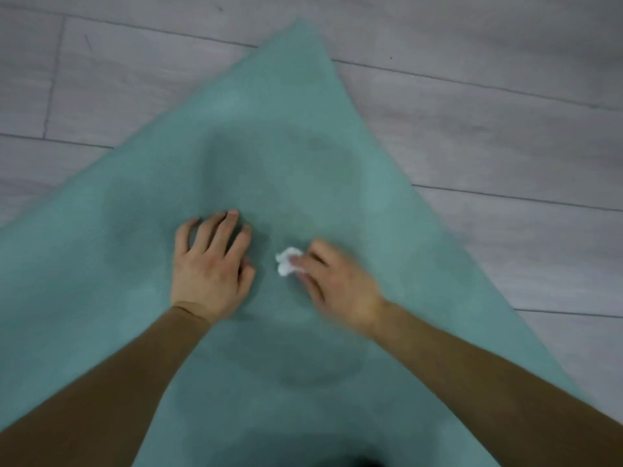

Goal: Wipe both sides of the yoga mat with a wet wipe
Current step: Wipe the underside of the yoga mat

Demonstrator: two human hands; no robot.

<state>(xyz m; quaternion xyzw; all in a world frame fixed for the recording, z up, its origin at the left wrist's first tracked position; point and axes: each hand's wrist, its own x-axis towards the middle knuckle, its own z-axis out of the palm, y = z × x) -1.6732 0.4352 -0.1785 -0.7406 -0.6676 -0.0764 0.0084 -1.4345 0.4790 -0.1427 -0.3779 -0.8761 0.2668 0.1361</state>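
Note:
A teal yoga mat (276, 129) lies flat on the floor, one corner pointing away from me at the top of the view. My left hand (210, 264) rests on the mat near its middle, palm down with fingers spread. Just to its right, my right hand (333, 281) pinches a crumpled white wet wipe (287, 261) against the mat; this hand is motion-blurred. Darker patches show on the mat ahead of and below the hands. Brown sleeves cover both forearms.
Grey wood-look plank floor (488, 136) surrounds the mat on the left, top and right. A dark shadow sits at the bottom edge of the view.

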